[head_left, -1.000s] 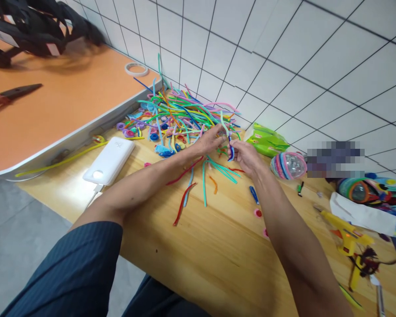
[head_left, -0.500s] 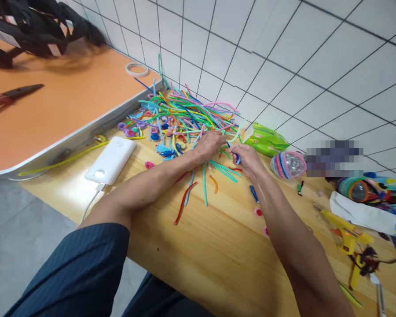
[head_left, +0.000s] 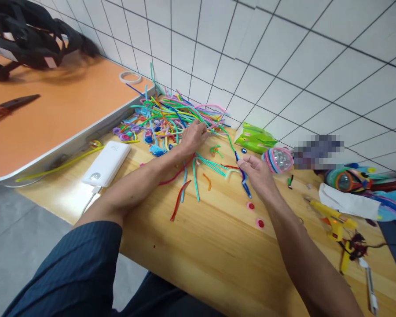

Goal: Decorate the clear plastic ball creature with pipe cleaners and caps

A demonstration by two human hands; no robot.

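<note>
A hand could pass over the pale wooden tabletop in front; tangled multicoloured fuzzy stems block its back-left corner.

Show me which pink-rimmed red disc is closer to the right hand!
The disc nearer the wall; the other disc lies farther from the right hand.

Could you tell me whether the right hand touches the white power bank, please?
No, the right hand holds blue strips, away from the power bank.
</note>
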